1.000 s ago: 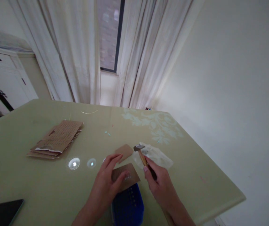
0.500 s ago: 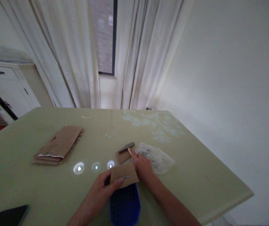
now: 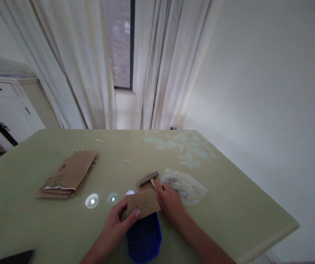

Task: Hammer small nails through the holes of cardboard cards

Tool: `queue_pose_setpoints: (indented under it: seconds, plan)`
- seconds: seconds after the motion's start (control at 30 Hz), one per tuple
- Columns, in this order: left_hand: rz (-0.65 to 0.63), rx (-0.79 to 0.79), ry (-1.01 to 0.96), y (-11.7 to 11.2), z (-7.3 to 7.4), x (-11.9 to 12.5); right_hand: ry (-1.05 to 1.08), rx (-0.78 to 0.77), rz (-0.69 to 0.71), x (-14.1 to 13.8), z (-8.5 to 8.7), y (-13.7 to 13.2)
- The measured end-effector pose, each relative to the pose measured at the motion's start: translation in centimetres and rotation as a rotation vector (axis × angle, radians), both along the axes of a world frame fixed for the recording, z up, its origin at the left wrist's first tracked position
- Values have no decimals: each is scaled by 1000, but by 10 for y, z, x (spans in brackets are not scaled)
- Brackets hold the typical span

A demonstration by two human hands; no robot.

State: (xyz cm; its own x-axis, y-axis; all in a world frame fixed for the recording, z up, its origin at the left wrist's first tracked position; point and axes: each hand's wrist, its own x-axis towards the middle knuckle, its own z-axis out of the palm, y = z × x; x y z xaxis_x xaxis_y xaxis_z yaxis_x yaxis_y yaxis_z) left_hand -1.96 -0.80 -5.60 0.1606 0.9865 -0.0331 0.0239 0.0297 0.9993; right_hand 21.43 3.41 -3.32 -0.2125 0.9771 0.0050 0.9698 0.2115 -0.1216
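My left hand (image 3: 120, 219) grips a small piece of brown cardboard (image 3: 142, 201) by its left edge, thumb on top. Rows of small holes run across the card, with a line of small shiny metal bits along the lower row. Beneath it is a blue perforated plastic basket (image 3: 144, 238), its far end hidden by the card. My right hand (image 3: 169, 200) is closed around the wooden handle of a hammer (image 3: 149, 178). The hammer's metal head is over another brown cardboard piece (image 3: 145, 186) on the table.
A crumpled translucent plastic bag (image 3: 186, 187) with dark contents lies right of my right hand. Stacked perforated cardboard sheets (image 3: 72, 172) are at the left. A dark flat object (image 3: 17, 257) sits at the near left of the table (image 3: 64, 227). A wall borders the right.
The hammer has turned slightly in my right hand, its head now showing a narrower face. My left hand still holds the card over the basket. The view has shifted a little.
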Motion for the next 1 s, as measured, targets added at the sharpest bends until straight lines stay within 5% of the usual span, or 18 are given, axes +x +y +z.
queue_pose_setpoints:
  seconds: [0.17, 0.33, 0.47, 0.6, 0.77, 1.0]
  plan:
    - [-64, -125, -166, -2, -13, -6, 118, 1, -9, 5, 9, -1]
    - [-133, -156, -221, -3, -18, -10, 366, 26, 2, 3, 39, 0]
    - [-107, -169, -229, -5, -17, -9, 875, -271, 66, -7, 58, 9]
    - [-48, -95, -177, -7, -7, -5, 1168, -484, 11, -18, 51, 20]
    - [58, 229, -85, -3, 8, -6, 1328, -539, -69, -29, 28, 18]
    - [128, 402, 24, -7, -5, -7, 1515, -643, -92, -26, 20, 9]
